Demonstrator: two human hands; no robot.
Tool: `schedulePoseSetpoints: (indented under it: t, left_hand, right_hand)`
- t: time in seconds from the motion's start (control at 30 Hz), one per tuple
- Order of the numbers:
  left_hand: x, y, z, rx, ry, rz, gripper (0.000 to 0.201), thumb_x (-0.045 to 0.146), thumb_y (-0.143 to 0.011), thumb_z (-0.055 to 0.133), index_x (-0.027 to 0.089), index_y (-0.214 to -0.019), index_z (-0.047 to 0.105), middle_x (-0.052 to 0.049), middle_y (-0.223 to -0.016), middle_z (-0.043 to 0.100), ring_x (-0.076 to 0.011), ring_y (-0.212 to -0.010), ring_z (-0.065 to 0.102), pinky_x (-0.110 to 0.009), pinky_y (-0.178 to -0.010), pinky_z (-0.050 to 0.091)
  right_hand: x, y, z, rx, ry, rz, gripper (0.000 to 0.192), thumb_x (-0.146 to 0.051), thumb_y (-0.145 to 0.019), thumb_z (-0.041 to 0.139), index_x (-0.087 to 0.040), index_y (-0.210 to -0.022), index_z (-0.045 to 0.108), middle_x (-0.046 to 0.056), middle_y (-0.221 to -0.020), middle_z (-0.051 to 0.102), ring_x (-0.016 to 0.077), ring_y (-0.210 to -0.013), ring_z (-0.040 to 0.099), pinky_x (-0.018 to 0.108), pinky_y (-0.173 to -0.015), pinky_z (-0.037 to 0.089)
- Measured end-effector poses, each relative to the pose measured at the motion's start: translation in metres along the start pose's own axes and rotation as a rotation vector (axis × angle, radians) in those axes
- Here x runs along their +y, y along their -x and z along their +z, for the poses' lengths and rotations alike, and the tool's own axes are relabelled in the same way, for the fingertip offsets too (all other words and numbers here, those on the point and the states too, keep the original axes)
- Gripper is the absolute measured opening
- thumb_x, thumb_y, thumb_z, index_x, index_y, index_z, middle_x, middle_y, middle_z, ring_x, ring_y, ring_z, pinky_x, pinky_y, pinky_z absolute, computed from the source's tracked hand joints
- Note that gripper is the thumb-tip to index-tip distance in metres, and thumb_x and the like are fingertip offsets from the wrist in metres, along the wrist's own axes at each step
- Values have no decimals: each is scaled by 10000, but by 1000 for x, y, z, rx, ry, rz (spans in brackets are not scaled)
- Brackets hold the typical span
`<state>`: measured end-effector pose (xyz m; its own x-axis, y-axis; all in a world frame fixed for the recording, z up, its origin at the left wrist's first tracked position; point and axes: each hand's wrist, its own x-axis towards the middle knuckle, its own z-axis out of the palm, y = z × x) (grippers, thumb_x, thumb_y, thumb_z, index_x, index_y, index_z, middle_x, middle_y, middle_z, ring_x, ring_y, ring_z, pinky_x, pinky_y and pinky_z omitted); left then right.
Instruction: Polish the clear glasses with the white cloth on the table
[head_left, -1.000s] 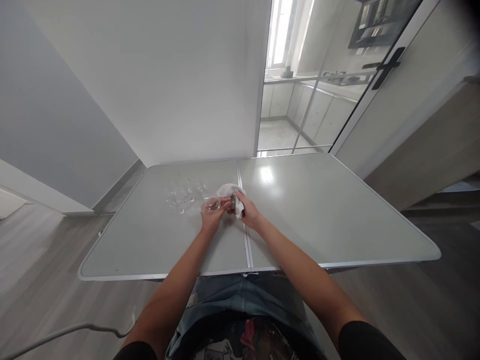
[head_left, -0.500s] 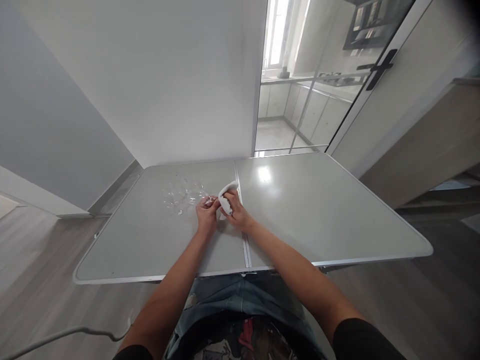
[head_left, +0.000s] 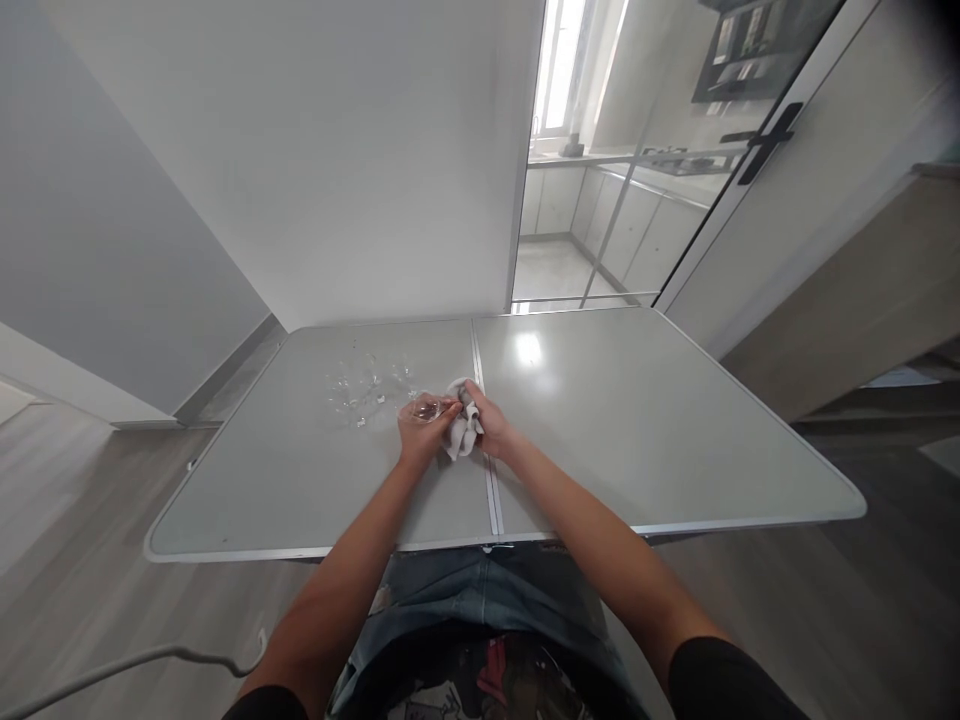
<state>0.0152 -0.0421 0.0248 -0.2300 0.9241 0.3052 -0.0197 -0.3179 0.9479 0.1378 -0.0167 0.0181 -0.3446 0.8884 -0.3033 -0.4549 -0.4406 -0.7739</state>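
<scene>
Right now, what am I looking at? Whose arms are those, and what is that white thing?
There is no machine here, just a person. The camera sits on the person's head and looks down, so you see their own two arms reaching out over a grey table. The left hand holds a small clear glass. The right hand holds a white cloth pressed against that glass. A few more clear glasses stand on the table just beyond the left hand; they are hard to count because you can see through them. Behind the table are a white wall and a glass door.
</scene>
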Motion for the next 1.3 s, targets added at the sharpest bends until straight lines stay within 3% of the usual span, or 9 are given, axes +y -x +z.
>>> schedulePoseSetpoints:
  t: [0.07, 0.2, 0.37, 0.5, 0.63, 0.73, 0.9, 1.17, 1.3]
  left_hand:
    - [-1, 1, 0, 3, -46, -1, 259, 370, -674, 865, 177, -751, 711, -76, -835, 765, -208, -812, 728, -328, -782, 580]
    - [-4, -2, 2, 34, 41, -24, 276, 350, -656, 877, 167, -709, 677, -63, -806, 752, -194, -794, 717, -312, -764, 571]
    - [-10, -11, -1, 104, 216, -112, 321, 331, -614, 897, 147, -756, 676, -13, -731, 697, -134, -680, 659, -260, -688, 531]
    - [-11, -16, -5, 131, 320, -152, 325, 325, -616, 888, 145, -744, 649, 17, -696, 655, -100, -634, 607, -229, -640, 493]
    - [-11, -15, -6, 136, 316, -133, 316, 314, -602, 899, 151, -735, 663, 13, -702, 674, -112, -658, 633, -246, -682, 519]
    - [-9, -10, -5, 40, 211, -94, 299, 305, -610, 905, 148, -756, 697, -43, -782, 734, -169, -752, 695, -307, -765, 558]
    - [-6, -4, -3, -20, 118, -13, 301, 352, -646, 888, 168, -741, 670, -76, -844, 763, -220, -845, 731, -380, -834, 586]
    - [-8, -3, -6, 36, -135, 168, 272, 370, -735, 818, 204, -725, 603, -55, -855, 760, -217, -901, 741, -377, -888, 582]
    - [-9, -6, -7, 120, -123, 124, 274, 386, -740, 806, 206, -758, 600, -52, -873, 761, -209, -899, 741, -359, -869, 583]
  right_hand:
    - [-2, 0, -3, 34, 85, 12, 535, -708, -809, 598, -179, -845, 662, 23, -670, 656, 161, -600, 609, 263, -567, 523]
    - [4, -2, -3, 140, 339, -415, 505, -667, -910, 474, -193, -888, 648, 14, -724, 634, 151, -685, 606, 248, -656, 523]
    - [5, 5, -4, -118, 741, -853, 432, -469, -982, 469, -215, -1330, 498, 106, -1204, 598, 215, -1109, 594, 371, -1012, 484]
    - [-6, 14, -7, -229, 1035, -1039, 453, -354, -972, 473, -213, -1403, 463, 165, -1432, 443, 268, -1362, 420, 449, -1163, 358]
    - [-8, 14, -5, -204, 924, -1005, 381, -403, -971, 483, -210, -1292, 556, 143, -1376, 516, 263, -1284, 491, 433, -1128, 390]
    - [-3, 8, -3, -68, 612, -779, 391, -532, -974, 441, -200, -1082, 616, 70, -985, 645, 197, -920, 622, 321, -854, 531]
    - [2, 0, -6, 155, 467, -428, 545, -690, -890, 468, -203, -654, 529, -26, -540, 492, 118, -505, 479, 221, -481, 401]
    - [-5, 4, -8, 220, 806, -611, 643, -698, -902, 427, -215, -481, 372, -43, -439, 336, 88, -430, 344, 233, -440, 242]
    - [-16, 11, -11, 325, 684, -599, 612, -688, -896, 445, -223, -511, 351, -47, -465, 324, 95, -452, 329, 238, -444, 262]
